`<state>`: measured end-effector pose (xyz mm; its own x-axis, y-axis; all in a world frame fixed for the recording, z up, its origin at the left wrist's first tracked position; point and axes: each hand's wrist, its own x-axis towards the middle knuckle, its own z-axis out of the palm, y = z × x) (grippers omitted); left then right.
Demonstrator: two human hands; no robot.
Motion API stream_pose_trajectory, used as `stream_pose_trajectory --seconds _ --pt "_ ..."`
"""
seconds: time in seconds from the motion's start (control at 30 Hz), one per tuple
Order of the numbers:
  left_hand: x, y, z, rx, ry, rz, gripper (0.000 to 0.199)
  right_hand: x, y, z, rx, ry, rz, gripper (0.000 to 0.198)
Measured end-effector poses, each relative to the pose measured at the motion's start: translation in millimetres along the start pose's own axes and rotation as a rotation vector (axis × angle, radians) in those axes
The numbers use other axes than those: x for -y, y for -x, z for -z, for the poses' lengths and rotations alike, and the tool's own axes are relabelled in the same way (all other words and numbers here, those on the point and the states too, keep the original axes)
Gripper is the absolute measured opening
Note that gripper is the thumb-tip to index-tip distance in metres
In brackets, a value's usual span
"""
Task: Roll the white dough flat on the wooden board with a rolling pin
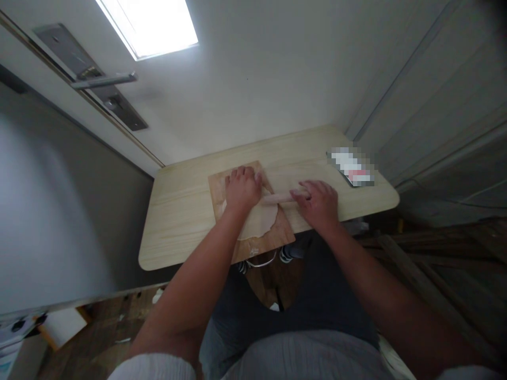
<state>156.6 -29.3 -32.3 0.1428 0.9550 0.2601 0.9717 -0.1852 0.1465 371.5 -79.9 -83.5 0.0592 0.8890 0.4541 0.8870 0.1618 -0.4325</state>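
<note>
A thin, pale sheet of dough (pixel 259 221) with an uneven edge lies on a brown wooden board (pixel 257 247). Across it runs a light rolling pin (pixel 282 197), slightly blurred. My right hand (pixel 320 203) is closed round the pin's right end, beyond the board's right edge. The pin's left end disappears beneath my left hand (pixel 243 187), whose curled fingers bear down over the dough and board. What lies under that palm is mostly hidden.
The board rests on a narrow light-wood table (pixel 178 211), overhanging its front edge. A phone-like flat object (pixel 352 168), partly pixelated, lies at the table's right. Behind stands a white door with a metal handle (pixel 105 81). Wooden planks (pixel 412 264) lie at lower right.
</note>
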Motion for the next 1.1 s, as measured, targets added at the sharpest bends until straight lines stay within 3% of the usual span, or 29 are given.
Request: stream_pose_trajectory --seconds 0.4,0.6,0.77,1.1 --pt "-15.1 62.5 6.5 -0.078 -0.009 0.097 0.047 9.0 41.0 17.8 -0.037 0.017 0.024 0.049" --pt "-15.5 79.3 11.9 -0.083 0.028 0.049 0.049 5.6 44.8 14.3 -0.034 0.015 0.023 0.048" --pt "-11.4 73.9 13.7 -0.058 0.031 0.009 0.046 4.1 34.7 11.7 -0.012 -0.003 0.012 0.048" --pt "-1.3 35.7 5.7 -0.031 0.033 0.032 0.044 6.0 -2.4 -7.8 -0.04 0.026 -0.043 0.045"
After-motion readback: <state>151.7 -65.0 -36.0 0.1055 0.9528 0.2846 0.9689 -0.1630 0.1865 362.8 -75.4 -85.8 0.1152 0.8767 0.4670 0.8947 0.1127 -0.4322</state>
